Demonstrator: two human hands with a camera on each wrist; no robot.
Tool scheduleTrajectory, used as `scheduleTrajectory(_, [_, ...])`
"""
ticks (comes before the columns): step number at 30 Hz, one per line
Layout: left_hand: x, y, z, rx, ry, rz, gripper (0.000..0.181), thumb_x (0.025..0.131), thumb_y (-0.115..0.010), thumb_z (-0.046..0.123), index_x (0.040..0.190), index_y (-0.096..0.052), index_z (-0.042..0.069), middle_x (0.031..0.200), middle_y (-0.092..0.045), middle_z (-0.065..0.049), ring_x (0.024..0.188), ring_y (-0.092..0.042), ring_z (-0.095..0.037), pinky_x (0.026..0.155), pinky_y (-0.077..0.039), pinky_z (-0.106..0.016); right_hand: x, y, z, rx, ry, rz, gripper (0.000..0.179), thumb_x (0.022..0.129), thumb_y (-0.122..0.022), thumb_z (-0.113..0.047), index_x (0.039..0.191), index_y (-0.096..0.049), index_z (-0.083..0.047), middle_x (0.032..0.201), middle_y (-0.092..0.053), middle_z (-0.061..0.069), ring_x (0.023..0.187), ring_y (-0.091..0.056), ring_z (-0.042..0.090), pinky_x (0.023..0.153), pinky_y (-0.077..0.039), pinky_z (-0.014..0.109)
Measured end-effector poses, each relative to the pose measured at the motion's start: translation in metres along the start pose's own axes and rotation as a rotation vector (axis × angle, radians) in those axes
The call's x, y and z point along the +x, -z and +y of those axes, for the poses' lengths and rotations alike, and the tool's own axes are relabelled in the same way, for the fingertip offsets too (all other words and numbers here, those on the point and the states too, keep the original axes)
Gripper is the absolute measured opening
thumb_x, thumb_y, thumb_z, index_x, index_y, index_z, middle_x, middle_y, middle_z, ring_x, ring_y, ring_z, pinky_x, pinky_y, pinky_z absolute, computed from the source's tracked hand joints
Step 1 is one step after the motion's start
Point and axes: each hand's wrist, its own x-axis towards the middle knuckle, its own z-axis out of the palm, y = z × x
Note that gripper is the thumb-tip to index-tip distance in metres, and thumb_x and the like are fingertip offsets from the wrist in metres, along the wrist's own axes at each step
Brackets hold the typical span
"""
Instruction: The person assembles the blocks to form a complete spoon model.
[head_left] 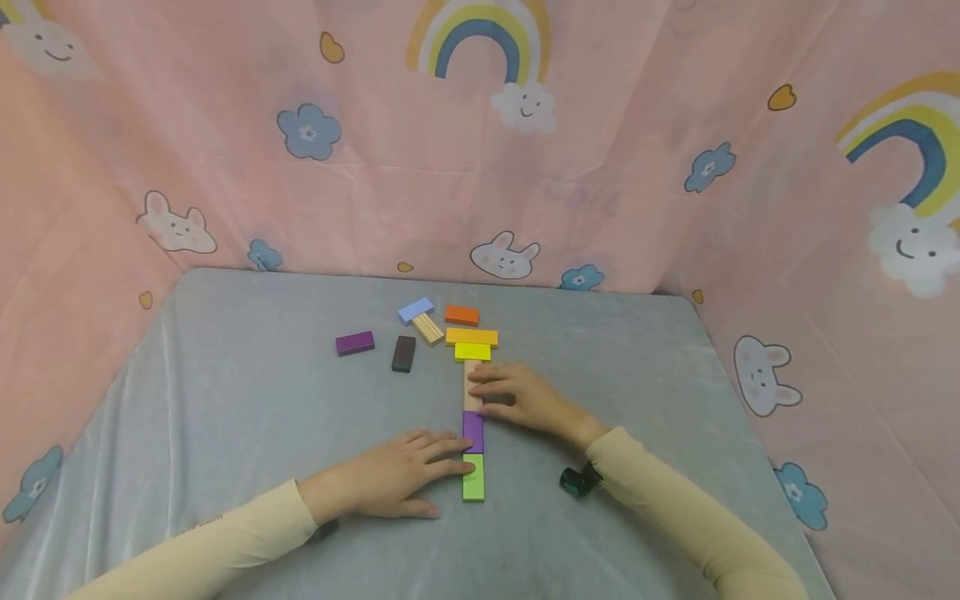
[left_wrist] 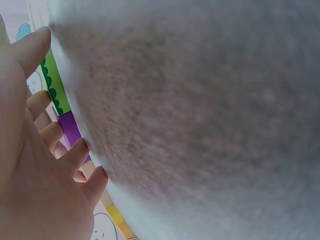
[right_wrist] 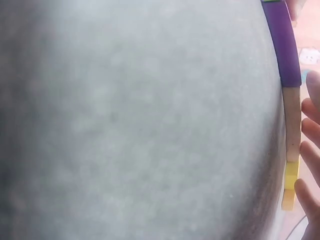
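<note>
On the cloth, blocks lie end to end in a column: a green block (head_left: 473,487) nearest, then a purple block (head_left: 472,423) and a plain wooden block (head_left: 470,402). Beyond them a yellow block (head_left: 472,352) and a longer orange-yellow block (head_left: 472,337) lie crosswise, like the top of a T. My left hand (head_left: 393,477) has its fingers extended, with fingertips on the green and purple blocks. Its thumb is spread away. My right hand (head_left: 536,402) reaches in from the right, its relaxed fingers resting on the wooden block, partly covering it.
Left of the column's far end lie a dark purple block (head_left: 355,343), a dark brown block (head_left: 403,354), a ridged wooden block (head_left: 428,328) and a light blue block (head_left: 416,310). An orange block (head_left: 462,315) sits behind the crosswise ones. A pink patterned curtain (head_left: 360,200) borders the grey cloth-covered table (head_left: 247,375).
</note>
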Motion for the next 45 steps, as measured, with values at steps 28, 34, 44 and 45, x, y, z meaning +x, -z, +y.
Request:
scheduleTrajectory(28, [0.002, 0.051, -0.095, -0.314, 0.352, 0.392, 0.045, 0.091, -0.072, 0.023, 0.133, -0.060, 0.010, 0.132, -0.062, -0.008, 0.123, -0.058, -0.027, 0.107, -0.048, -0.049, 0.001, -0.007, 0.001, 0.079, -0.020, 0.069, 0.036, 0.085, -0.077, -0.032, 0.118, -0.074, -0.019, 0.136, -0.065, -0.002, 0.130, -0.058, 0.019, 0.112, -0.045, 0.046])
scheduleTrajectory(34, [-0.002, 0.060, -0.134, -0.334, 0.481, 0.354, 0.058, 0.088, -0.075, 0.031, 0.139, -0.055, 0.012, 0.139, -0.056, -0.009, 0.119, -0.058, -0.029, 0.101, -0.050, -0.048, 0.001, -0.006, 0.000, 0.071, -0.024, 0.060, 0.036, 0.085, -0.077, -0.032, 0.117, -0.074, -0.018, 0.136, -0.064, -0.002, 0.130, -0.058, 0.019, 0.111, -0.046, 0.044])
scheduleTrajectory(44, [0.005, 0.051, -0.155, -0.286, 0.465, 0.272, 0.070, 0.078, -0.083, 0.040, 0.136, -0.057, 0.011, 0.141, -0.056, -0.011, 0.136, -0.046, -0.033, 0.115, -0.037, -0.053, 0.000, -0.006, 0.000, 0.058, -0.016, 0.051, 0.034, 0.086, -0.076, -0.032, 0.117, -0.074, -0.017, 0.136, -0.065, 0.000, 0.131, -0.058, 0.019, 0.112, -0.045, 0.044])
scheduleTrajectory(45, [0.006, 0.050, -0.156, -0.282, 0.464, 0.270, 0.069, 0.078, -0.083, 0.039, 0.135, -0.058, 0.011, 0.140, -0.057, -0.011, 0.135, -0.046, -0.032, 0.116, -0.037, -0.052, 0.000, -0.006, 0.000, 0.059, -0.019, 0.051, 0.034, 0.086, -0.076, -0.032, 0.117, -0.074, -0.017, 0.136, -0.065, 0.000, 0.131, -0.057, 0.019, 0.113, -0.045, 0.043])
